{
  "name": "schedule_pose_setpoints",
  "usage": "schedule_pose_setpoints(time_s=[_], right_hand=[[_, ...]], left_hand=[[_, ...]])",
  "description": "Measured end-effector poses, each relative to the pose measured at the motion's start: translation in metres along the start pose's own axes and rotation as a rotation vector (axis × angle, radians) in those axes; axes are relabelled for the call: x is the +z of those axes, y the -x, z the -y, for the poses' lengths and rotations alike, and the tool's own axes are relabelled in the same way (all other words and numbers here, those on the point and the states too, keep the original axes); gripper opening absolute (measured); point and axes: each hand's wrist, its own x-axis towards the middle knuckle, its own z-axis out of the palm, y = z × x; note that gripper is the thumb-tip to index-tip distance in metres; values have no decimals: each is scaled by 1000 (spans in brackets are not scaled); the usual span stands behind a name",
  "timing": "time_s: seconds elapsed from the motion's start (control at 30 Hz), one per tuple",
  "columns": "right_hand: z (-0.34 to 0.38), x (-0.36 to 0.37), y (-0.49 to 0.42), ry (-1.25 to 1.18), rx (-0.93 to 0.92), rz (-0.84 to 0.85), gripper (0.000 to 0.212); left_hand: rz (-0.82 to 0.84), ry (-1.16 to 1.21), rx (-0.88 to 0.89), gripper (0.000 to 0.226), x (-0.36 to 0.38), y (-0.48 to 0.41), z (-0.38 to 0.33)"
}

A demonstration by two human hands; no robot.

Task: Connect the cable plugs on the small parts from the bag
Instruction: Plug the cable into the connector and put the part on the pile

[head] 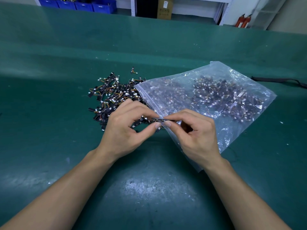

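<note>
A wide green table (149, 47) filled the view, with blue bins (79, 4) beyond its far edge. To our right a clear zip bag (216, 90) lay flat on it, its mouth turned toward the middle and many small parts inside. Just beside that mouth sat a loose pile (109, 97) of the same parts: short dark pieces, each trailing thin orange and yellow wires that ended in a white plug (136, 73).

Our hands met in front of the pile, over the bag's near left edge. Our left hand (123, 130) was curled, thumb and forefinger pinching one end of a thin dark strip (162, 120). Our right hand (197, 135) pinched the other end, its remaining fingers tucked in. The strip was held roughly level between them, clear of the table. Its plug was hidden by our fingertips, so we could not tell whether it was joined.

We judged this to be the joining step. To do it well, we would keep one hand steady, line the plug up squarely with its socket, grip the plug body rather than the wires, and press straight in without twisting. The wires looked fine and easy to kink.
</note>
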Motion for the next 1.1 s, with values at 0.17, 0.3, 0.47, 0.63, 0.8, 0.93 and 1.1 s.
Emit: schedule_pose_setpoints(time_s=[0.17, 0.3, 0.47, 0.63, 0.8, 0.93, 1.1], right_hand=[[1, -1, -1, -13, -14, 13, 6], [3, 0, 0, -2, 14, 3, 11], [3, 1, 0, 18, 36, 2, 20], [3, 2, 0, -11, 121, 27, 19], [5, 4, 0, -62, 179, 56, 8], [5, 8, 2, -123, 250, 101, 5], [5, 12, 4, -291, 349, 183, 9]], left_hand=[[-11, 0, 4, 6, 0, -1, 0], [6, -9, 13, 4, 0, -1, 0], [-9, -18, 12, 6, -1, -1, -2], [-38, -6, -17, 7, -1, -1, -2], [-47, 35, -43, 4, 1, 0, -5], [-46, 83, -78, 3, 3, 1, -7], [-46, 129, -108, 4, 6, 2, -8]])
